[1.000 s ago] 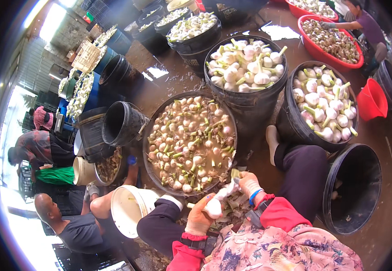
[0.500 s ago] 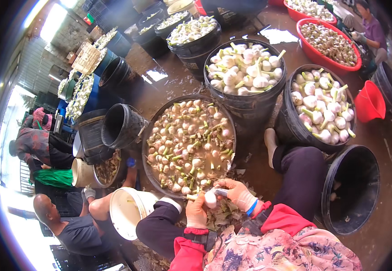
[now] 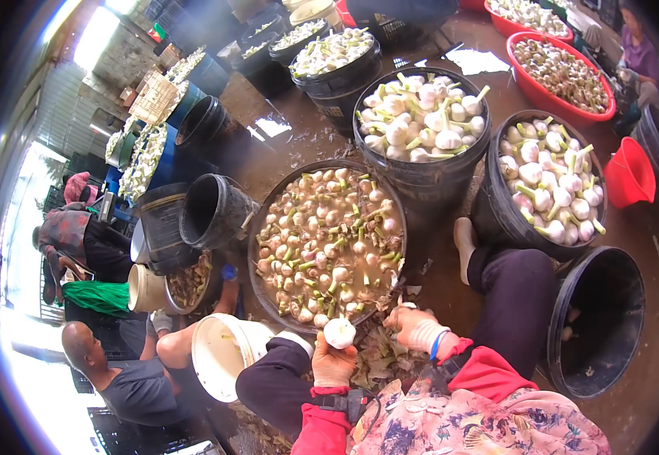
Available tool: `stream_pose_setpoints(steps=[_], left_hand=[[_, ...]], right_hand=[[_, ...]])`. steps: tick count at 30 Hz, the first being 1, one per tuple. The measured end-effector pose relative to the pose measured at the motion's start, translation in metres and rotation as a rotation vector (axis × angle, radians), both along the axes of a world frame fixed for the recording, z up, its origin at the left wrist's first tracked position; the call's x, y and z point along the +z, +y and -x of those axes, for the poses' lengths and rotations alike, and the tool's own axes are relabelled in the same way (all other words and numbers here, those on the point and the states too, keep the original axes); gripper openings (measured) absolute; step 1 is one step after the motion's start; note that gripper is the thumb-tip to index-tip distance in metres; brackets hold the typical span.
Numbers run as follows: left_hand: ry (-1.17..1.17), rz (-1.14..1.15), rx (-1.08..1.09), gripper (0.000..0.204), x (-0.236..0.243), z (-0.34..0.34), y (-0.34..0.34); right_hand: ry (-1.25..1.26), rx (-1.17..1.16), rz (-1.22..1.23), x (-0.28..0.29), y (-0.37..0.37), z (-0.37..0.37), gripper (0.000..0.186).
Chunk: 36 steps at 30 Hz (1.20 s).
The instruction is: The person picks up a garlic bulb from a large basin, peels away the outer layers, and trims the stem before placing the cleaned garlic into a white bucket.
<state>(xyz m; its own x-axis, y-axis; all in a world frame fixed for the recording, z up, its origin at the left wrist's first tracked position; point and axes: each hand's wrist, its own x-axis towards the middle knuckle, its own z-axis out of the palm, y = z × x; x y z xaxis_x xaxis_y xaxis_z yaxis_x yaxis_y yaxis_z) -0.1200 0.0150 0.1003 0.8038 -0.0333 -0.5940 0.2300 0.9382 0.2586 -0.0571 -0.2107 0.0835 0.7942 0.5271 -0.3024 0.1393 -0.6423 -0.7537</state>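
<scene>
My left hand (image 3: pixel 333 362), in an orange-palmed glove, is closed round a peeled white garlic bulb (image 3: pixel 340 333). To its right, my right hand (image 3: pixel 419 330), also gloved, is closed on something small that is mostly hidden. Just beyond both hands, a wide dark tub (image 3: pixel 256 265) holds muddy water with many unpeeled, short-stemmed bulbs (image 3: pixel 319 243). Loose papery husks (image 3: pixel 382 356) lie below and between my hands. A white bucket (image 3: pixel 219 356) stands to the left of my left knee.
Black buckets of white garlic (image 3: pixel 435 182) (image 3: pixel 500 220) stand ahead and right; another black bucket (image 3: pixel 595 326) lies right of my leg. A red bucket (image 3: pixel 627 171) and red basin (image 3: pixel 572 106) are farther right. Co-workers (image 3: pixel 139 390) (image 3: pixel 71 239) (image 3: pixel 636 57) work left and far right.
My hands have drawn apart: the right moved right, off the bulb, while the left holds it up, now looking whiter and rounder. The co-worker at far right has pulled their arm back.
</scene>
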Motion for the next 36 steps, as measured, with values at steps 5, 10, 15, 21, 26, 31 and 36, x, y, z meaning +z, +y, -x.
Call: stream_pose_setpoints(steps=[5, 10, 15, 21, 26, 31, 36], left_hand=[[-0.059, -0.097, 0.154, 0.032, 0.037, -0.010, 0.014], [-0.538, -0.255, 0.734, 0.060, 0.106, -0.011, 0.084], [-0.265, -0.175, 0.291, 0.041, 0.066, -0.061, 0.052], [0.325, -1.011, -0.279, 0.033, -0.106, -0.124, 0.037], [0.135, -1.962, -0.512, 0.058, -0.135, -0.208, 0.029], [0.373, -1.910, -0.984, 0.080, -0.150, -0.289, 0.010], [0.006, -1.762, -1.364, 0.078, -0.170, -0.276, -0.017]], right_hand=[[0.374, 0.010, -0.078, -0.010, 0.013, 0.002, 0.040], [0.469, -0.121, -0.006, -0.008, 0.017, -0.006, 0.040], [0.469, -0.152, -0.096, -0.027, 0.024, -0.005, 0.039], [0.572, -0.181, -0.173, -0.056, 0.032, -0.002, 0.037], [0.708, -0.360, -0.203, -0.056, 0.026, -0.012, 0.036], [0.776, -0.509, -0.337, -0.049, 0.030, -0.028, 0.032], [0.830, -0.547, -0.217, -0.030, 0.033, -0.047, 0.030]])
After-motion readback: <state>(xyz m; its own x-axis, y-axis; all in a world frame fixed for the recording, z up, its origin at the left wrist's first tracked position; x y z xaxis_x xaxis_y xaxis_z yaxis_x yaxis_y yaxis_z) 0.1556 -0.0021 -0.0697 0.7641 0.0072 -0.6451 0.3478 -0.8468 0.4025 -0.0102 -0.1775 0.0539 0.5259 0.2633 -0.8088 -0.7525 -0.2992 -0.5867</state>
